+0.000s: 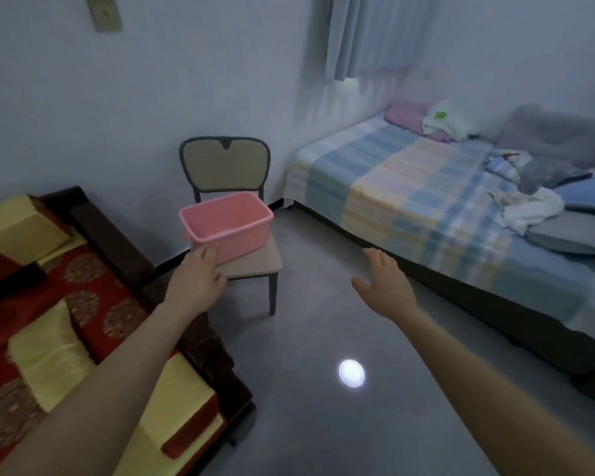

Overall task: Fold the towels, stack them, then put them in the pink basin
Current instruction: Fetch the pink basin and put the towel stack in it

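Left of our left hand [200, 276] stands a dark wooden sofa [110, 235] with red and yellow cushions, and our forearm crosses over its near end. The left hand reaches forward with its fingers straight and close together, holding nothing. Its fingertips come up to the near corner of the pink basin [225, 223]; we cannot tell whether they touch it. The basin sits just beyond this hand, upright on the seat of a chair [225, 166].

To the right of the chair, our right hand [383, 283] hovers over the grey floor, fingers loosely spread, thumb out, holding nothing. Nearer us, between our forearms, a bright spot of light [351, 372] lies on the floor.

Right of the right hand runs a bed [409, 187] with a checked sheet. Farther right on it lies a crumpled white cloth [533, 213]; we cannot tell whether it is a towel.
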A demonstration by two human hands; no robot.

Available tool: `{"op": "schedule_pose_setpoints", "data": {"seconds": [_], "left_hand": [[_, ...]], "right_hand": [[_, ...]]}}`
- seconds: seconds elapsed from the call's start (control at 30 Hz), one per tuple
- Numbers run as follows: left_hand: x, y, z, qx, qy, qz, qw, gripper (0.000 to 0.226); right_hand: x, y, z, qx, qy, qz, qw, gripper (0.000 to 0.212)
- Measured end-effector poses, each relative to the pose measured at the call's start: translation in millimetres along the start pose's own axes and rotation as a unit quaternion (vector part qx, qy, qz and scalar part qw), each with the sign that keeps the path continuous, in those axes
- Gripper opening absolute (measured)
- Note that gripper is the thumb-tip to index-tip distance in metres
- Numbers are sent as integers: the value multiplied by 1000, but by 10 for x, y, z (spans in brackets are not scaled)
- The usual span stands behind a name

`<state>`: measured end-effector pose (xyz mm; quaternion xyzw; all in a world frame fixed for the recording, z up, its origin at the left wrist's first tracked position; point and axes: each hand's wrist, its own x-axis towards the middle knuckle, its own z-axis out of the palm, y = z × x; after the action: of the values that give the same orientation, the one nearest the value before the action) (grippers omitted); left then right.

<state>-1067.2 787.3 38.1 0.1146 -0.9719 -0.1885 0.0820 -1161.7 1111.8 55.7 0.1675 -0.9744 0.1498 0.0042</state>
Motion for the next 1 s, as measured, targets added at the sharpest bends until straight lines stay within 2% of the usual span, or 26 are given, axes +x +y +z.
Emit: {"op": "schedule_pose_setpoints", "data": {"seconds": [0.07, 0.2, 0.4, 0.53, 0.67, 0.87, 1.0], "left_hand": [[245, 111, 54, -4, -3, -36, 999, 50], [776, 174, 199, 0, 13, -75, 997, 62], [1714, 23, 507, 15, -9, -135, 991, 58], [2534, -295, 731, 19, -24, -175, 984, 55], [3284, -641, 867, 3, -39, -212, 976, 59], [4000, -1354, 1140, -22, -54, -277, 959, 67], [4387, -1983, 1475, -51, -79, -340, 936, 65]], "right_hand": [[438, 170, -67, -10, -7, -16, 1000, 67], [1345, 352, -82, 10, -39, -43, 998, 65], [2628, 395, 274, 46, -77, -68, 994, 64], [3540, 295, 574, 52, -94, -79, 991, 63], [4425, 169, 865, 36, -156, -91, 983, 62], [5557, -88, 1363, 39, -205, -97, 973, 58], [6284, -330, 2012, 55, -250, -100, 962, 57]]}}
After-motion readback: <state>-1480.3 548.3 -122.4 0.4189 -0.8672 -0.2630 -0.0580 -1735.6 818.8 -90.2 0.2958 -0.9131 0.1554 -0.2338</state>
